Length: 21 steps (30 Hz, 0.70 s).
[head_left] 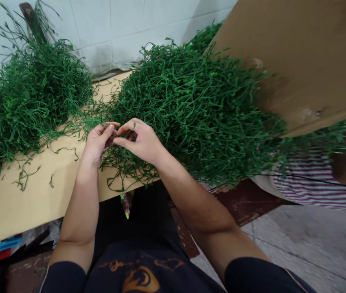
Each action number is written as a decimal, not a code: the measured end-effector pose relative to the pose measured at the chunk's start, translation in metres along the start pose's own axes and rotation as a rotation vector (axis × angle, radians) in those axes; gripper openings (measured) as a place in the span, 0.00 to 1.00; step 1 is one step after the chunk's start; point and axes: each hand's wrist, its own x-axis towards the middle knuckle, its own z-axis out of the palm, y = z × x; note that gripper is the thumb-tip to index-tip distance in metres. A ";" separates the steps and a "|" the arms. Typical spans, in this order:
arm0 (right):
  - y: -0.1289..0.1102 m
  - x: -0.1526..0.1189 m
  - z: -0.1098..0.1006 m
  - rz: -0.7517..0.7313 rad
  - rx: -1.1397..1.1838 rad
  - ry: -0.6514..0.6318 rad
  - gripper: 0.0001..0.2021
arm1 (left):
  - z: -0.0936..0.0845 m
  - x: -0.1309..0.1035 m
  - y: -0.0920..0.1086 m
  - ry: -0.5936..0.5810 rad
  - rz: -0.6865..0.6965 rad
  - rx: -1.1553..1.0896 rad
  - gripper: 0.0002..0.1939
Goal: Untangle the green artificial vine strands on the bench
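Observation:
My left hand (98, 141) is over the cardboard-covered table, its thumb and fingers pinched around a green plastic stem. Close against it, my right hand (141, 140) curves inward, thumb and forefinger apart near the left fingertips; a small green tip shows by its fingers. Whether it holds a stem too is hard to make out. A large heap of green artificial stems (191, 101) lies just beyond and right of my hands. Another heap of green stems (38, 93) is at the left. Loose stems (23, 175) are scattered on the cardboard (47, 199).
A big cardboard panel (307, 61) leans over the right side of the heap. White tiled wall (93, 24) runs behind. A person in a striped garment (319, 179) is at the right. Blue and red objects (0, 248) lie below the table edge at lower left.

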 end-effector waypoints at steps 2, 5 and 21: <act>-0.005 0.000 0.000 -0.019 -0.170 -0.024 0.09 | 0.002 0.001 -0.001 0.024 0.016 0.037 0.07; -0.007 0.004 0.002 0.023 -0.315 -0.013 0.10 | 0.003 0.002 -0.003 0.043 0.007 0.093 0.09; 0.007 0.010 0.012 0.175 0.605 0.139 0.21 | 0.003 0.004 -0.004 -0.044 0.052 0.127 0.06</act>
